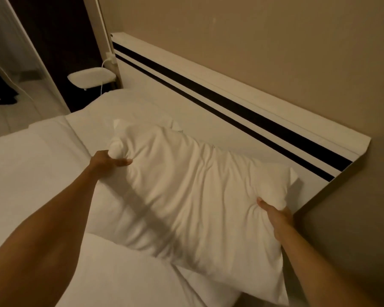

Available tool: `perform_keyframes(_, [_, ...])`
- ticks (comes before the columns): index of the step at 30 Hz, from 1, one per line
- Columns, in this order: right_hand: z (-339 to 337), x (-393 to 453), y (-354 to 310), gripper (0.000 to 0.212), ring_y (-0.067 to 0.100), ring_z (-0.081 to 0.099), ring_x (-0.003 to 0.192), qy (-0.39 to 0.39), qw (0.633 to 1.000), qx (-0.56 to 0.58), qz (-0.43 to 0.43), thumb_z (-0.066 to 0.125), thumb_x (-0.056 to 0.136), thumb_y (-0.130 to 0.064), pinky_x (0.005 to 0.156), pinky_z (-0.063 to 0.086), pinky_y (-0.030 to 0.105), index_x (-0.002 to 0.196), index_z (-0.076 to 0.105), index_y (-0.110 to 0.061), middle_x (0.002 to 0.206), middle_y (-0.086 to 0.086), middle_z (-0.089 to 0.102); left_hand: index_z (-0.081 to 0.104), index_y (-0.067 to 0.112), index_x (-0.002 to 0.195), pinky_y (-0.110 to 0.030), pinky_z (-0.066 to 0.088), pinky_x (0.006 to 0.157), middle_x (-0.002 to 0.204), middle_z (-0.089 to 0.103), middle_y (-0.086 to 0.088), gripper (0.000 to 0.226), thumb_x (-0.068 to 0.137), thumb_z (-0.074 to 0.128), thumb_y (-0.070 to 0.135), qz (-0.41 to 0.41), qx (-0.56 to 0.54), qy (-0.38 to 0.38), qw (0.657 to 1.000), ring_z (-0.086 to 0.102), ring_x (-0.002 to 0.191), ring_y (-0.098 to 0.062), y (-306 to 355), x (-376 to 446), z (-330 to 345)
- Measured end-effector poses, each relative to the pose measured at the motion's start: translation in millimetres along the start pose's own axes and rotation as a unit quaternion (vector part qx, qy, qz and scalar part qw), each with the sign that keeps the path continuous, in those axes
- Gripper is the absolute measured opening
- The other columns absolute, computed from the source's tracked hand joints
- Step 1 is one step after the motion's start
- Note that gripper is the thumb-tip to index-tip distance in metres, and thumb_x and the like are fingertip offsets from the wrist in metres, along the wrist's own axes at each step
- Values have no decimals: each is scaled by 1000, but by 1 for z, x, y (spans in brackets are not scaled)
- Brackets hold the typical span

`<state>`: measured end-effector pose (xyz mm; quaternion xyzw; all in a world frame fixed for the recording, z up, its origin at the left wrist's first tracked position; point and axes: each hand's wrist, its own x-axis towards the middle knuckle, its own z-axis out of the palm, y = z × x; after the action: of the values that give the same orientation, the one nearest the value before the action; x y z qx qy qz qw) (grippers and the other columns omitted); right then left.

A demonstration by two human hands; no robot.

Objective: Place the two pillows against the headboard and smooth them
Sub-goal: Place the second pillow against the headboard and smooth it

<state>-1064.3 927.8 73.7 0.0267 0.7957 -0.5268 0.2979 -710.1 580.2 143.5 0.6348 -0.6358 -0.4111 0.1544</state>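
A wrinkled white pillow is held tilted above the near end of the bed, its long side facing the white headboard with two black stripes. My left hand grips its far left corner. My right hand grips its right corner, close to the headboard's end. A second white pillow lies flat at the far end of the bed, against the headboard. The held pillow hides the mattress under it.
A white duvet covers the bed at left and below. A small white shelf with a charger cable hangs beyond the bed's far end. A beige wall rises behind the headboard.
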Motion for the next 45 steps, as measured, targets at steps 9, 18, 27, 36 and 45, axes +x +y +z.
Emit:
perform_keyframes(9, [16, 62, 14, 98, 34, 45, 130, 15, 999, 42, 7, 87, 64, -41, 112, 35, 47, 143, 39, -10, 144, 13, 47, 52, 4, 134, -46, 47, 102, 132, 57, -15, 94, 58, 88, 47, 17, 22, -13, 1000, 56, 120, -35, 36, 65, 59])
perform_keyframes(18, [35, 105, 46, 106, 35, 43, 132, 59, 995, 80, 25, 87, 60, -47, 112, 34, 48, 146, 36, -11, 146, 12, 44, 52, 4, 132, -42, 46, 101, 134, 55, -17, 85, 65, 84, 47, 75, 78, -12, 994, 54, 121, -36, 62, 126, 112])
perform_keyframes(27, [75, 138, 86, 107, 37, 43, 131, 98, 992, 83, 11, 85, 60, -51, 112, 34, 47, 145, 36, -10, 146, 13, 44, 53, 0, 131, -46, 45, 104, 132, 56, -20, 81, 69, 83, 42, 109, 84, -37, 990, 54, 121, -38, 34, 194, 149])
perform_keyframes(36, [108, 149, 115, 110, 38, 41, 132, 176, 982, 63, -17, 84, 60, -54, 112, 34, 48, 147, 33, -7, 147, 17, 42, 57, 7, 129, -35, 44, 98, 132, 59, -13, 78, 68, 82, 47, 180, 79, -63, 978, 54, 122, -30, -2, 256, 181])
perform_keyframes(45, [109, 158, 115, 108, 42, 46, 127, 236, 968, 84, -2, 85, 60, -52, 106, 39, 53, 144, 36, -4, 144, 20, 44, 56, 0, 130, -36, 43, 98, 132, 59, -19, 78, 74, 75, 51, 223, 116, -71, 965, 55, 122, -35, 4, 297, 203])
